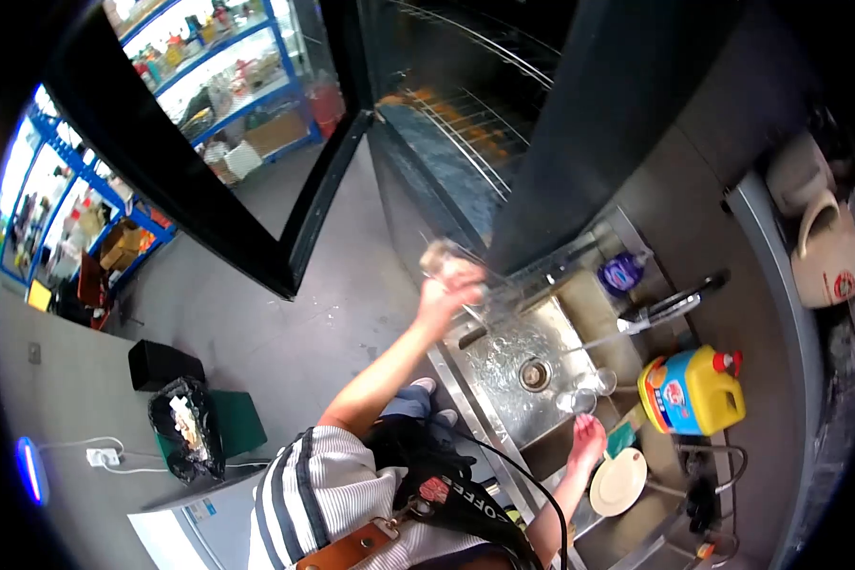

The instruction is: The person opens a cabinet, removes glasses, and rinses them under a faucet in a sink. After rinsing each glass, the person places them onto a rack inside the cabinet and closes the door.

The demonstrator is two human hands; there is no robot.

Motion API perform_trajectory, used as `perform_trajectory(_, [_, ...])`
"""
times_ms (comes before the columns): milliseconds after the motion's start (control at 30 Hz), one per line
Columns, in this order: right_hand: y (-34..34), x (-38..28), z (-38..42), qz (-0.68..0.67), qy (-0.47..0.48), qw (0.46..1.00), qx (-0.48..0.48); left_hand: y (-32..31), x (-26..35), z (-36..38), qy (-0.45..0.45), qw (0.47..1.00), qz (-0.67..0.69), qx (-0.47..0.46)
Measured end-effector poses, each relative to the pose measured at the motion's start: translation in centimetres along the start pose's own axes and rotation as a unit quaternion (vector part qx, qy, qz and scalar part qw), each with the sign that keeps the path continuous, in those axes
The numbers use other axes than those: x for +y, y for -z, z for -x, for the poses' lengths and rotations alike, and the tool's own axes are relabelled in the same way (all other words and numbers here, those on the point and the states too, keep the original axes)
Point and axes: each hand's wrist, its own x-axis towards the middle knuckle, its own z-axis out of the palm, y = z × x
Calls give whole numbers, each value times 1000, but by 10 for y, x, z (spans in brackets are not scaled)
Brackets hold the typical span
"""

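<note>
My left hand is raised at the sink's left edge, near the open dark cabinet. Its fingers are curled closed around something smeared by motion; I cannot make out its kind. My right hand is low at the sink's near-right side, fingers partly spread and holding nothing visible. Just beyond its fingertips is a clear glass, with another clear glass beside it. A cream plate lies next to my right wrist, and a green sponge or cloth is near the hand. Water runs into the metal sink.
A dark glass-fronted door stands open above the floor. Behind the sink are a faucet, a purple bottle and a yellow detergent jug. A green bin with a black bag stands at the left.
</note>
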Motion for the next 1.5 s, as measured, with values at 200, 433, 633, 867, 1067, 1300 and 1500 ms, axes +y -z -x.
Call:
perform_trajectory(200, [12,-1,-5,40,1,998,50,54,100,-83,-217,962,-15,165])
perform_trajectory(433, [-40,5,7,41,16,995,89,85,150,-283,-289,902,-196,256])
perform_trajectory(633, [-79,35,11,-11,43,989,141,104,136,-405,-269,862,-380,199])
perform_trajectory(867, [-95,68,25,-38,59,984,163,135,104,-475,-198,828,-483,205])
perform_trajectory(1067, [-93,69,50,-20,52,973,223,129,111,-483,-181,830,-490,194])
perform_trajectory(1300, [-98,76,51,-10,109,964,241,131,103,-487,-168,831,-490,201])
perform_trajectory(1500, [-145,63,47,105,258,945,170,137,101,-485,-133,859,-460,181])
